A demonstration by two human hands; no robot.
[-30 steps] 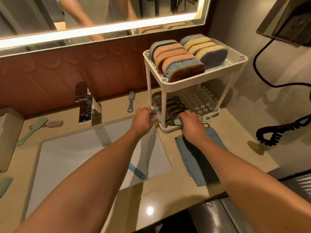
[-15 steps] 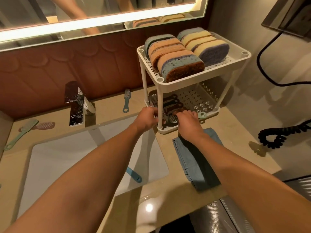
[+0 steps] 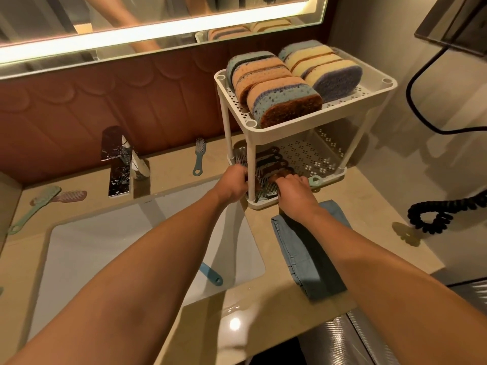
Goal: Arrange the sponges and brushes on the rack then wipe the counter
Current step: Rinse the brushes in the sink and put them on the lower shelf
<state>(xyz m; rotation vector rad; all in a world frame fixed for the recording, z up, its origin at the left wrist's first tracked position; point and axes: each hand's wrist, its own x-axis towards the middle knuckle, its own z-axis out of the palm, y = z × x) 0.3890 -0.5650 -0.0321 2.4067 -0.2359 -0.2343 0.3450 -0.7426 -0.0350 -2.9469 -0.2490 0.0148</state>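
Left hand [image 3: 233,184]: fingers curled at lower-tier brushes [image 3: 271,164]; grip hidden. Right hand [image 3: 292,188] curls over a green-handled brush [image 3: 315,180]. Rack [image 3: 251,154] front post separates them. Sponges [image 3: 276,85] fill upper tier; cloth [image 3: 308,248] lies under right forearm. Both hands sit deeper than a second ago.

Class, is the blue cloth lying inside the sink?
No, the cloth lies folded on the counter, right of the sink.

The beige bench [image 3: 263,312] carries a white two-tier rack [image 3: 311,133] at its far right, a folded blue cloth [image 3: 316,272] just near of it. A blue brush [image 3: 199,158] lies beyond the sink [image 3: 105,248]; a green brush [image 3: 34,209] and a pink brush [image 3: 71,196] lie far left.
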